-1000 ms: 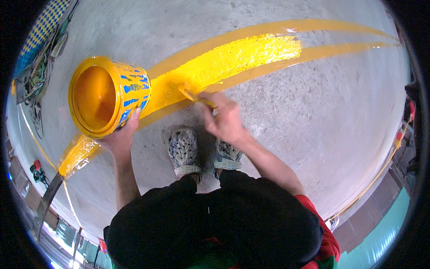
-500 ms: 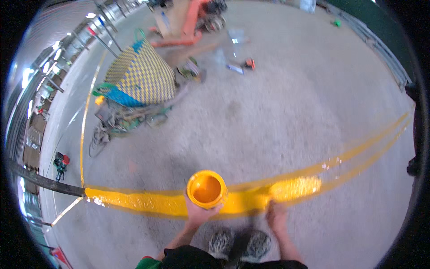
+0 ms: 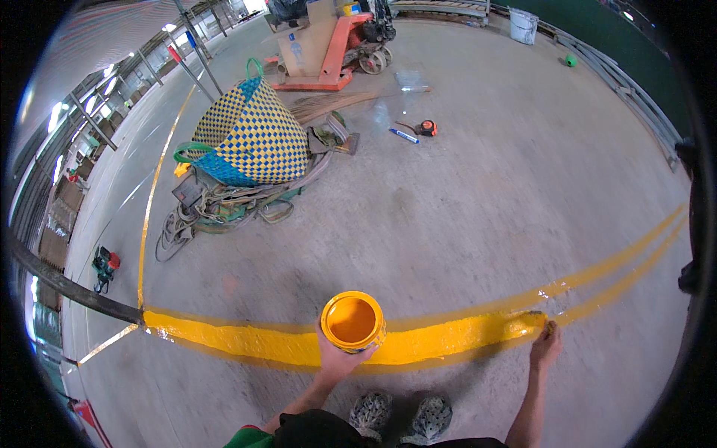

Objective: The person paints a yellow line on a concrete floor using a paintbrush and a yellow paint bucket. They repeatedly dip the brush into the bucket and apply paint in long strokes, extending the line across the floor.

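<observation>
In the head view, the left hand point(image 3: 340, 360) has its fingers spread around the near side of a yellow paint bucket point(image 3: 354, 346), holding it just beyond the wrist with the open mouth up. Yellow coats the rim, so that edge is probably slippery. The wall looks stiff, and the bucket should feel moderately heavy and prone to slopping; how full it is cannot be told. The surest hold is likely low, palm under the base and thumb up the wall, away from the wet rim.

The right hand point(image 3: 547, 346) has its fingers drawn narrow around a small brush point(image 3: 535, 319), whose yellow-loaded end lies just to the left of the fingertips, on the yellow stripe point(image 3: 254, 340). The brush is probably light, with soft, yielding bristles; its handle is mostly hidden by the hand. A pinch close above the bristles should steer it best.

Darker yellow bands point(image 3: 635, 278) run on to the right of these fingers. Far ahead of the left fingers, a checkered basket point(image 3: 261, 142) stands on the floor point(image 3: 448, 231).
</observation>
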A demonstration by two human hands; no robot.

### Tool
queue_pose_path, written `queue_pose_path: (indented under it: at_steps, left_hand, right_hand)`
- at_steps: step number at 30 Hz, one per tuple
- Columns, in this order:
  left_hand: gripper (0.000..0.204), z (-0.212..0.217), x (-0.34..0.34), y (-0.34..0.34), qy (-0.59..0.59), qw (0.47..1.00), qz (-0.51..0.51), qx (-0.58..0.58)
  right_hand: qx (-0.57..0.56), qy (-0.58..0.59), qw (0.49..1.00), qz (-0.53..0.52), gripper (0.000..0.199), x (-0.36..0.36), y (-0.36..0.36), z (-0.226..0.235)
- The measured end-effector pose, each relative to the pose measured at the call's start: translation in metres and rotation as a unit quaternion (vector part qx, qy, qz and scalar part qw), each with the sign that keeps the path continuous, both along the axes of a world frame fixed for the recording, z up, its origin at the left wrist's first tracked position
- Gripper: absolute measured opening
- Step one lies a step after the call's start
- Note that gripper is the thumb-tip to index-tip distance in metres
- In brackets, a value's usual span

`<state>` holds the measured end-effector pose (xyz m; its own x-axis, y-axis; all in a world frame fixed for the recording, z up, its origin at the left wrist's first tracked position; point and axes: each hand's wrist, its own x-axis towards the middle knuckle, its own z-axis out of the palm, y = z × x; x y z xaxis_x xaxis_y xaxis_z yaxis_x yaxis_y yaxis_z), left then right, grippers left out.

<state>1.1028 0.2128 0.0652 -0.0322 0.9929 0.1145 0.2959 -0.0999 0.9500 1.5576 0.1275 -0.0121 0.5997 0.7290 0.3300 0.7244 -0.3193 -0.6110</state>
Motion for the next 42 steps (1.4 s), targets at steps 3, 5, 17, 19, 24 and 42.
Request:
queue_pose_path:
  at_steps: [3, 5, 17, 19, 24, 42]
  left_hand:
    - [0.104, -0.008, -0.001, 0.002, 0.079, 0.995, 0.002, 0.064]
    - [0.100, -0.014, -0.005, -0.006, 0.098, 0.993, -0.019, 0.059]
    - [0.073, -0.017, -0.018, -0.007, 0.066, 0.996, 0.056, 0.016]
    - [0.073, -0.020, -0.018, -0.007, 0.073, 0.996, 0.054, 0.013]
    - [0.081, -0.024, -0.018, -0.006, 0.071, 0.997, 0.020, 0.018]
    - [0.097, -0.018, -0.022, -0.010, 0.186, 0.980, -0.018, -0.064]
  right_hand:
    - [-0.095, -0.064, 0.987, 0.116, 0.026, -0.079, -0.003, 0.004]
    - [-0.180, 0.027, 0.952, 0.248, 0.031, -0.153, -0.014, 0.002]
    - [-0.035, -0.069, 0.997, 0.017, 0.020, -0.002, -0.005, -0.005]
    - [-0.052, -0.117, 0.992, 0.005, 0.019, 0.000, -0.003, -0.002]
    - [-0.028, -0.106, 0.966, 0.235, 0.027, -0.147, -0.017, -0.009]
    - [-0.128, -0.151, 0.979, 0.043, 0.008, -0.063, -0.002, -0.011]
